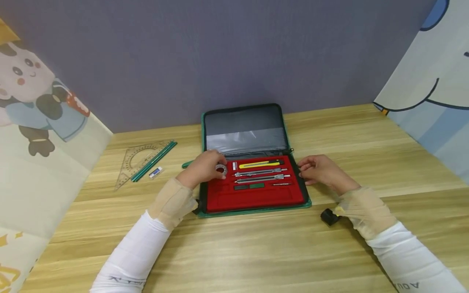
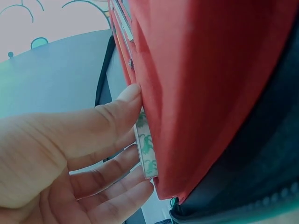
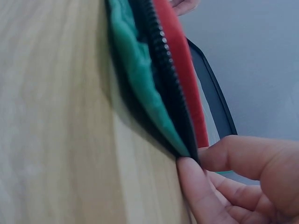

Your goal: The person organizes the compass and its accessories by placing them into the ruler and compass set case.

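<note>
An open zip case with a green edge lies on the table, its red tray facing up. At the tray's upper left, my left hand holds a ring-shaped roll between thumb and fingers. The left wrist view shows the roll's green-patterned side standing out from the red tray. My right hand pinches the case's zipped right edge between thumb and fingers. Beside the roll lie a yellow cutter knife and two metal compasses, set in the tray.
Left of the case are a clear set square, green pencils and a small eraser. The tray also bears a dark green block. The raised lid stands against a grey-purple partition.
</note>
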`<move>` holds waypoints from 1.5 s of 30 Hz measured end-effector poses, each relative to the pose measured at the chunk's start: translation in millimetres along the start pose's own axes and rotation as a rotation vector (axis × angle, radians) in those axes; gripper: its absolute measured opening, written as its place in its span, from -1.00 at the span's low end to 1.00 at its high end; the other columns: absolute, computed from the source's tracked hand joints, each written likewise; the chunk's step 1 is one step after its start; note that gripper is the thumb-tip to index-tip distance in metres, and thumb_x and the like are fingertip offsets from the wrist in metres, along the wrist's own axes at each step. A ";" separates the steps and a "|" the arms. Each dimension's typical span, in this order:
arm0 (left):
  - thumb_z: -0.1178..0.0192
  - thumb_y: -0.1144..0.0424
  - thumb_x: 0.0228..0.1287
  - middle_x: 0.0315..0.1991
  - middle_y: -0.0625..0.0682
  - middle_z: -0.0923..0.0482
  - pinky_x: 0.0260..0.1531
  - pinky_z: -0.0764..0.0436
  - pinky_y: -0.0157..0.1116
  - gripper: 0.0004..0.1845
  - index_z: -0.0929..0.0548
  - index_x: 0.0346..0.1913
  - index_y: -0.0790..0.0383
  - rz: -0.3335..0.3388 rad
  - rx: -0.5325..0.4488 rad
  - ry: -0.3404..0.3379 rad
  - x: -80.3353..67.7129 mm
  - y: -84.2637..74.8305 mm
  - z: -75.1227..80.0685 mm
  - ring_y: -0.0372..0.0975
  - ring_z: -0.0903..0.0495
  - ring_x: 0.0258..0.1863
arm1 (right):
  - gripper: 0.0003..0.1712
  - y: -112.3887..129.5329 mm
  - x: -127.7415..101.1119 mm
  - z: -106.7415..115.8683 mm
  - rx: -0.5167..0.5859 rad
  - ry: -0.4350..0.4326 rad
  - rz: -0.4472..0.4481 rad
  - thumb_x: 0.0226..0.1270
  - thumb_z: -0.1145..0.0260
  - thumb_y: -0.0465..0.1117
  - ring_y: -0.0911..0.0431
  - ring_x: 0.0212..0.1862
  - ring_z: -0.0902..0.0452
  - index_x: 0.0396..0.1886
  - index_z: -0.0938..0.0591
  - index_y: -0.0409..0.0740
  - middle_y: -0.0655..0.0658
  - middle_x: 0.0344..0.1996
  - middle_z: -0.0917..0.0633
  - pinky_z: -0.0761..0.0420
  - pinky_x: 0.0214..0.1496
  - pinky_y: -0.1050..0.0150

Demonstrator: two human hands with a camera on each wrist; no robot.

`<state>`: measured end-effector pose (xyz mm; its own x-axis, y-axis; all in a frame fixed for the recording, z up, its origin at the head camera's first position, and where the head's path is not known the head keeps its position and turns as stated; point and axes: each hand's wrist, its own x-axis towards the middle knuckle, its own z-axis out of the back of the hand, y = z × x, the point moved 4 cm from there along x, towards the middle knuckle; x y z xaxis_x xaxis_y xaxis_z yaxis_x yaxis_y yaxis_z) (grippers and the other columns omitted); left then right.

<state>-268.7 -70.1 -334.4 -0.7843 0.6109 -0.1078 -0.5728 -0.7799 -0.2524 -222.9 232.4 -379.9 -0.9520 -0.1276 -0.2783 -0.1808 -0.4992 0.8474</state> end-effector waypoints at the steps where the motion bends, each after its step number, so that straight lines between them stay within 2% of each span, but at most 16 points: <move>1: -0.40 0.21 0.07 -0.07 0.14 -0.62 0.03 -0.49 -0.17 -0.60 -0.65 -0.04 0.34 -0.001 0.002 0.002 -0.3 -0.1 0.1 -0.06 -0.54 -0.07 | -0.53 0.1 0.1 -0.2 0.001 0.002 0.000 0.23 -0.14 -0.43 0.20 -0.29 -0.55 0.12 -0.35 -0.53 -0.23 -0.23 -0.52 -0.66 -0.30 0.28; 8: -0.40 0.20 0.07 -0.06 0.14 -0.61 0.02 -0.50 -0.17 -0.58 -0.64 -0.02 0.34 0.015 -0.003 0.013 -0.5 0.5 1.2 -0.06 -0.53 -0.06 | -0.53 0.7 1.2 -0.8 0.002 0.001 -0.006 0.23 -0.14 -0.42 0.20 -0.29 -0.56 0.13 -0.36 -0.52 -0.24 -0.22 -0.52 -0.66 -0.29 0.28; 15: -0.40 0.20 0.07 -0.08 0.14 -0.61 0.00 -0.51 -0.17 -0.59 -0.64 -0.03 0.34 0.004 0.019 0.018 -3.1 2.1 0.5 -0.07 -0.54 -0.09 | -0.53 1.2 1.4 -4.2 0.018 0.013 -0.003 0.22 -0.14 -0.42 0.19 -0.28 -0.56 0.13 -0.35 -0.53 -0.24 -0.21 -0.52 -0.66 -0.29 0.27; 26: -0.39 0.21 0.08 -0.09 0.13 -0.61 -0.02 -0.51 -0.16 -0.58 -0.63 -0.01 0.33 -0.008 -0.026 0.017 -4.7 7.4 0.8 -0.08 -0.55 -0.10 | -0.52 -2.5 1.3 -4.3 0.029 0.014 -0.009 0.23 -0.13 -0.43 0.18 -0.26 -0.56 0.14 -0.34 -0.53 -0.26 -0.17 -0.51 -0.66 -0.26 0.27; 30: -0.39 0.27 0.07 -0.09 0.16 -0.62 -0.02 -0.52 -0.13 -0.59 -0.62 -0.02 0.37 -0.002 -0.062 -0.019 -13.8 18.5 8.3 -0.05 -0.57 -0.10 | -0.52 -2.3 1.0 -3.2 0.023 0.007 -0.014 0.23 -0.14 -0.42 0.18 -0.26 -0.56 0.14 -0.34 -0.52 -0.25 -0.18 -0.52 -0.66 -0.26 0.27; 34: -0.37 0.32 0.07 -0.06 0.21 -0.61 -0.01 -0.51 -0.08 -0.60 -0.60 -0.01 0.41 0.041 -0.069 -0.056 -27.8 35.7 16.6 0.01 -0.56 -0.07 | -0.53 -1.4 1.8 -2.8 0.015 0.004 -0.022 0.23 -0.15 -0.42 0.20 -0.28 -0.55 0.14 -0.35 -0.50 -0.23 -0.20 -0.52 -0.66 -0.28 0.28; 39: -0.35 0.34 0.08 -0.12 0.26 -0.61 -0.09 -0.52 -0.03 -0.62 -0.58 -0.03 0.43 0.102 -0.047 -0.095 -47.3 58.5 27.0 0.04 -0.56 -0.12 | -0.54 -1.2 2.4 -2.1 0.015 0.009 -0.012 0.23 -0.15 -0.43 0.21 -0.29 -0.55 0.13 -0.35 -0.51 -0.23 -0.22 -0.51 -0.66 -0.29 0.29; 45: -0.29 0.35 0.15 -0.06 0.34 -0.56 -0.09 -0.51 0.02 -0.58 -0.51 0.04 0.50 0.225 -0.027 -0.067 -65.2 84.6 36.4 0.11 -0.54 -0.08 | -0.52 -1.3 1.5 0.2 0.020 0.008 -0.003 0.23 -0.14 -0.42 0.21 -0.29 -0.55 0.13 -0.34 -0.52 -0.25 -0.20 -0.51 -0.66 -0.29 0.29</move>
<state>-274.7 -180.9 -313.7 -0.9060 0.4112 -0.1003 -0.3761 -0.8909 -0.2548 -224.2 233.0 -381.3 -0.9494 -0.1328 -0.2848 -0.1889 -0.4828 0.8551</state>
